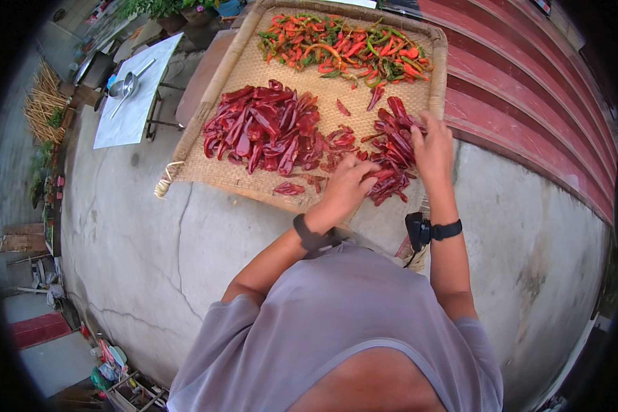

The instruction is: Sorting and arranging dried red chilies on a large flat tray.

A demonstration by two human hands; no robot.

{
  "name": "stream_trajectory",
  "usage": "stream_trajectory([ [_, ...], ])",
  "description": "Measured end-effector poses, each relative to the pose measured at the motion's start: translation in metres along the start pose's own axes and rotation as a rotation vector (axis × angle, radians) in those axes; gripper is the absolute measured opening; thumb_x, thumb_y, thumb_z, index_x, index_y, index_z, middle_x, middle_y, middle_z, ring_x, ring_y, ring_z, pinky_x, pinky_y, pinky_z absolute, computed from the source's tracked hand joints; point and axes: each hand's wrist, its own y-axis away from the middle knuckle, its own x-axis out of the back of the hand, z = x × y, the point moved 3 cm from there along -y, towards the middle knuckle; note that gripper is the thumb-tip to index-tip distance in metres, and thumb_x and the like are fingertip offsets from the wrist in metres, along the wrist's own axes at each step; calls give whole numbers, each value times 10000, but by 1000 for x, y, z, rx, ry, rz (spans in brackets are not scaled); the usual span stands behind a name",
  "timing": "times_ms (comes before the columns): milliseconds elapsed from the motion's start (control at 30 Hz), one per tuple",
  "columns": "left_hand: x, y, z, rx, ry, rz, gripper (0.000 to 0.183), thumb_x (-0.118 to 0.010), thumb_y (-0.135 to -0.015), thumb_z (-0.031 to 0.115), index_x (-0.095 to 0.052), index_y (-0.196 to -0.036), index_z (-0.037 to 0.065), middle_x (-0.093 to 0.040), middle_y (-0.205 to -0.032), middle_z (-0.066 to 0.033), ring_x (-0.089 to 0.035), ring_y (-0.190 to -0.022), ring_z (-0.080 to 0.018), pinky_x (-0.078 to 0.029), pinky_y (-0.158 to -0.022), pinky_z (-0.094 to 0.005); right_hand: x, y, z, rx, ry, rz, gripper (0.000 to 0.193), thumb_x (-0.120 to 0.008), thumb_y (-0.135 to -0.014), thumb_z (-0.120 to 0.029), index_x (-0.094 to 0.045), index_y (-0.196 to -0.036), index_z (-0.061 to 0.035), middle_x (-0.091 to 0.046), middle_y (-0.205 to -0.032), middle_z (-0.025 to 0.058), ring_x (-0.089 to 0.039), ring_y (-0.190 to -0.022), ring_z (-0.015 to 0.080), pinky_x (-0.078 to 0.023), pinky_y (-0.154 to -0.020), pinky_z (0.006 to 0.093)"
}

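Note:
A square woven tray (185, 147) with a raised rim carries dried chili peppers. My left hand (347, 191) is over the front of the tray, its fingers apart at the left edge of a smaller heap of dark red chilies (396, 147). On the right side of that heap my right hand (434, 152) touches the peppers, thumb and fingers apart. Some fingertips are hard to make out among the chilies. To the left lies a bigger heap of dark red chilies (257, 127), with loose broken pieces (340, 137) between the two heaps.
Along the tray's far side spreads a band of orange-red and green chilies (343, 48). Red steps (529, 89) rise at the right. At the left, a white-topped table (141, 93) bears a metal ladle (129, 84). Concrete floor (130, 226) surrounds the tray.

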Motion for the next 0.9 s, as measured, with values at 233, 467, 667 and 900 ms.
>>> stream_trajectory([
  [233, 24, 20, -5, -129, -526, 214, 455, -748, -750, 68, -651, -1193, 95, -586, -1115, -132, -528, -1064, -344, -460, -909, -419, -32, 33, -56, 368, -255, -281, 289, -690, -827, -120, -665, -1113, -83, -638, -1081, 106, -570, -1029, 321, -454, -867, 434],
  [467, 86, 65, -48, 88, -863, 288, 396, -736, -726, 55, -674, -1115, 100, -588, -1092, -121, -555, -985, -348, -486, -840, -431, -101, 36, -76, 462, -162, -290, 216, -628, -823, -87, -675, -1032, -104, -644, -1029, 93, -585, -1013, 298, -427, -864, 436],
  [667, 97, 69, -57, 119, -698, 273, 273, -738, -741, 37, -677, -1003, 81, -570, -1001, -143, -560, -1003, -347, -482, -835, -448, -119, 31, -73, 483, -62, -348, 225, -596, -832, -83, -694, -1029, -126, -657, -974, 76, -598, -974, 288, -432, -847, 421],
  [900, 108, 76, -62, 45, -447, 285, 180, -726, -778, 30, -630, -929, 49, -540, -945, -147, -565, -901, -346, -481, -772, -429, -41, 11, -74, 357, 92, -131, 220, -645, -828, -119, -693, -1042, -131, -645, -966, 73, -567, -950, 277, -419, -824, 414],
])
